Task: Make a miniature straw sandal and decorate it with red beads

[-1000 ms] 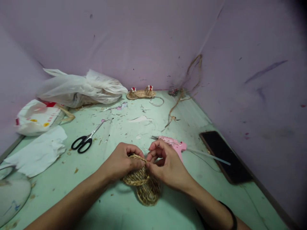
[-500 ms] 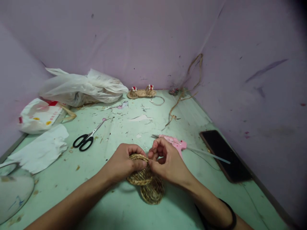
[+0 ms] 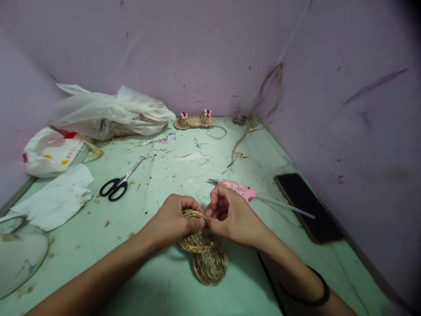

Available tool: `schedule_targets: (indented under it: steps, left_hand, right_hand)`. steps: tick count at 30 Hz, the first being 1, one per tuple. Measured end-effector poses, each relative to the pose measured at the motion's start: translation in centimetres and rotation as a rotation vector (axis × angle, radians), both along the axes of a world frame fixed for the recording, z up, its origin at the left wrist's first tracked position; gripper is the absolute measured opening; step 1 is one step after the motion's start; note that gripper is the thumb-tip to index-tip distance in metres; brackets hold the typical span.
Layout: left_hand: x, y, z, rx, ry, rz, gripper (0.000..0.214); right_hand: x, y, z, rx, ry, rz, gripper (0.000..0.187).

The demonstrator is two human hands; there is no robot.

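— Where's the sandal point(image 3: 209, 265)?
— On the bench point(image 3: 158, 289), between both hands.
— And the grips?
— The left hand point(image 3: 173, 221) is closed over its strap point(image 3: 197, 242); the right hand point(image 3: 235, 217) pinches the same strap narrowly. A glue gun point(image 3: 237, 189) lies just behind.

rough woven straw sandal point(image 3: 207, 259) (matt), glossy phone point(image 3: 307, 206)

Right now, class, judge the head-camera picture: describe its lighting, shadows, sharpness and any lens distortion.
Head view: soft, even light; faint shadows under the left hand, right hand and straw sandal on the green table; centre sharp, no motion blur; wide lens bows the walls; top right corner darkens; the phone shows no glare.
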State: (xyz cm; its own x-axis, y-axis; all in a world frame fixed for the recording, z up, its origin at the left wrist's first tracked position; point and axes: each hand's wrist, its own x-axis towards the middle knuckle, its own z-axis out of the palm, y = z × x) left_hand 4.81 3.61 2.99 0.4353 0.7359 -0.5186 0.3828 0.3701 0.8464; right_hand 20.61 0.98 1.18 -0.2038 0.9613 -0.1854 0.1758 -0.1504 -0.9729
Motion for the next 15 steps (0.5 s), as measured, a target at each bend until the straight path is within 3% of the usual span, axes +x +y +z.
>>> schedule_targets:
  steps: [6,15]
  left_hand:
    - [0.74,-0.33,0.0,0.101,0.101,-0.031,0.007]
    - [0.68,-0.35,-0.59,0.053,0.056,-0.041,0.006]
  right_hand:
    - [0.18,-0.19,-0.31,0.023,-0.189,0.034,0.027]
    - [-0.61,-0.98,-0.02,0.175,-0.436,-0.005,0.026]
